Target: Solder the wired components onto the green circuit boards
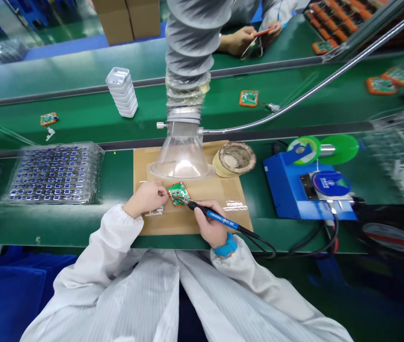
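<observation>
A green circuit board with an orange edge [178, 193] lies on the brown cardboard [173, 224] in front of me. My right hand [213, 223] is wrapped round a blue and black soldering iron [219, 219], whose tip reaches over the board. At the board's left edge, my left hand [148, 196] has its fingers pinched together; anything between them is too small to make out. A small white connector part [154, 211] rests on the cardboard just below my left hand. Above the board hangs a clear fume hood [183, 159].
A round tan pot [235, 159] stands behind the board, right of the hood. Further right is a blue solder-feeding machine [287, 185] with cables. Clear trays [54, 173] are stacked at left. White cups [122, 92] stand on the belt. Across it, a person's hands [241, 42] hold a part.
</observation>
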